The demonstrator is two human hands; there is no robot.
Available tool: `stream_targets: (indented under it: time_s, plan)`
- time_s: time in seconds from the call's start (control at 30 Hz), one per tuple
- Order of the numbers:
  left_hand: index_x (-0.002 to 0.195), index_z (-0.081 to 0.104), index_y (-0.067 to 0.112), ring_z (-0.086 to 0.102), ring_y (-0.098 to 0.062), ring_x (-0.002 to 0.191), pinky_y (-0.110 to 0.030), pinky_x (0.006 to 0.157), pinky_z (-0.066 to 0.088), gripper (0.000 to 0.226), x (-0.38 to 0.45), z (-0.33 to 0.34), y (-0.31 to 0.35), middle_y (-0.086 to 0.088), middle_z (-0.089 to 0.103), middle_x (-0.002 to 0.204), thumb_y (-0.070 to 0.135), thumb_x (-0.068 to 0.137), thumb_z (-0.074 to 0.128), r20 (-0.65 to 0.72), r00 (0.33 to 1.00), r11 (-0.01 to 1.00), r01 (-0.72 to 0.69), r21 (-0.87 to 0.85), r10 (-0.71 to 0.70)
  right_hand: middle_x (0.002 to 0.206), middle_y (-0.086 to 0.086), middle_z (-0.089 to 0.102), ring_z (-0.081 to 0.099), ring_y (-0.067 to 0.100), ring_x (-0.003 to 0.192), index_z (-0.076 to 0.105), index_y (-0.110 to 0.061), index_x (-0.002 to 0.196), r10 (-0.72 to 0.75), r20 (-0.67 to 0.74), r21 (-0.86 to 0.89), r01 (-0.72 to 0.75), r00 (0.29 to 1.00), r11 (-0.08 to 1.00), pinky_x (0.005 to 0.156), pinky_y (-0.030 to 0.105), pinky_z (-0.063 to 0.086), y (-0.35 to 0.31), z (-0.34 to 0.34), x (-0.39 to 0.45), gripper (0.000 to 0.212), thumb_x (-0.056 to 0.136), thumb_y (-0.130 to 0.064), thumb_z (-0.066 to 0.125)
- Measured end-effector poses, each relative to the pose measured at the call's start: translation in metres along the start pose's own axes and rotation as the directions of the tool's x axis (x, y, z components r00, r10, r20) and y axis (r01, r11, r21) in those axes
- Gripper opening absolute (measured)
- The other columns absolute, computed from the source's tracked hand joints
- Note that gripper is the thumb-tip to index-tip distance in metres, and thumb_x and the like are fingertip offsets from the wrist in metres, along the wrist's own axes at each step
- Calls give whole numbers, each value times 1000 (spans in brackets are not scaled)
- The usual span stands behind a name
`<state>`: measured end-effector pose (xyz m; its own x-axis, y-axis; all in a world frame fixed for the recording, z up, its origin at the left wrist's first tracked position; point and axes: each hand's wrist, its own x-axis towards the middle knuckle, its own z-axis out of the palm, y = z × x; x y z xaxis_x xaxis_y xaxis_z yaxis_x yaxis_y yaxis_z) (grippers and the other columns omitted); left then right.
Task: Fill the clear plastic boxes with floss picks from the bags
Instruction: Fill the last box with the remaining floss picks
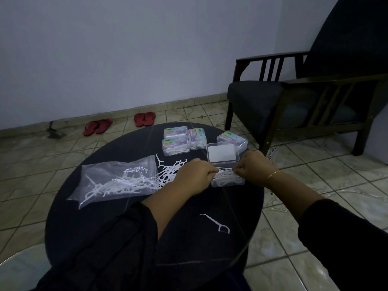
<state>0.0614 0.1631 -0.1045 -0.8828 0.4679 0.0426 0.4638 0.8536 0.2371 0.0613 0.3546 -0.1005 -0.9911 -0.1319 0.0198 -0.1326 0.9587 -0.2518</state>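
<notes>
I see a dark armchair (310,93) filling the upper right of the frame, on a tiled floor (315,185). A round dark table (105,227) takes up the lower centre. On its left part lies a clear plastic bag (117,179) on its side, holding white floss picks, with its mouth toward the centre; a loose heap of floss picks (168,171) spills on the tabletop just beside that mouth. Right of centre stands an open clear box (228,179) with its lid (223,152) raised toward the top of the frame; picks lie inside it. Above it in the frame sit four closed filled boxes (176,143), close together near the table's far edge.

The left hand (195,175) is at the box's left rim with fingers curled around a bunch of picks. The right hand (254,166) is at the box's right rim, fingertips pinched on the same bunch over the box; a thin gold bracelet (273,174) circles its wrist. Both forearms emerge from dark sleeves (336,238) at the bottom of the frame.

A single floss pick (216,223) lies alone on the table, lower centre. Two pairs of red sandals (119,122) rest on the floor by the wall, centre left.
</notes>
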Motion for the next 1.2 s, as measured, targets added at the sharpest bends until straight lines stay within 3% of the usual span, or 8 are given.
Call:
stream_targets:
  time_s: [0.13, 0.23, 0.47, 0.63, 0.77, 0.93, 1.1, 1.2]
  plan:
    - [129, 55, 37, 50, -20, 106, -35, 84, 46, 37, -6, 3, 4, 0, 62, 119, 32, 95, 41, 73, 997, 999, -25, 36, 22, 114, 2, 54, 42, 19, 106, 67, -31, 111, -17, 88, -129, 28, 996, 991, 82, 28, 33, -8, 3, -2, 31, 95, -44, 43]
    - [122, 58, 32, 49, -20, 102, -37, 80, 47, 35, -9, 2, 8, 1, 62, 117, 29, 93, 38, 46, 998, 998, -49, 39, 47, 119, 5, 51, 41, 22, 111, 62, -36, 120, -39, 96, -177, 55, 995, 983, 89, 32, 36, -12, 3, -6, 33, 97, -41, 39]
    - [126, 60, 26, 46, -19, 112, -36, 88, 44, 39, -32, -17, -8, 7, 58, 128, 18, 92, 43, -22, 1000, 987, -16, 161, 19, 118, 3, 50, 42, 19, 111, 65, -31, 117, -81, -28, -140, 77, 996, 987, 92, 31, 38, -29, -5, -16, 28, 94, -33, 50]
    - [117, 66, 32, 51, -22, 106, -36, 87, 45, 34, -50, -30, -34, 1, 63, 117, 28, 87, 50, -43, 994, 945, 110, 307, -102, 118, 2, 52, 42, 20, 111, 66, -28, 114, -229, 67, -200, 238, 971, 951, 91, 32, 40, -64, -9, -20, 27, 93, -35, 52]
    - [117, 66, 28, 46, -21, 110, -35, 92, 34, 37, -66, -39, -44, 2, 62, 117, 36, 82, 55, 46, 993, 909, 83, 408, -111, 109, 2, 58, 46, 20, 109, 72, -23, 98, -269, 233, -168, 311, 935, 936, 90, 34, 45, -86, -9, -28, 24, 84, -40, 62]
    - [126, 57, 23, 38, -20, 119, -40, 102, 23, 55, -75, -35, -47, 3, 52, 127, 50, 78, 58, 142, 983, 880, 39, 473, -120, 103, 4, 65, 51, 22, 104, 71, -17, 95, -224, 416, -270, 356, 881, 895, 92, 37, 47, -98, 5, -33, 39, 74, -51, 69]
    - [119, 62, 23, 39, -21, 116, -40, 98, 23, 36, -79, -25, -48, 3, 57, 119, 39, 87, 53, 87, 989, 877, 65, 476, -121, 102, 12, 63, 48, 25, 89, 68, -9, 95, -233, 397, -282, 360, 888, 889, 81, 29, 42, -106, 16, -37, 34, 83, -39, 61]
    - [113, 66, 25, 41, -21, 111, -38, 95, 25, 27, -79, -20, -48, 4, 62, 113, 29, 92, 48, 23, 995, 892, 80, 444, -100, 105, 11, 60, 51, 26, 100, 69, -10, 100, -278, 331, -315, 383, 902, 868, 83, 31, 41, -114, 21, -32, 35, 88, -40, 55]
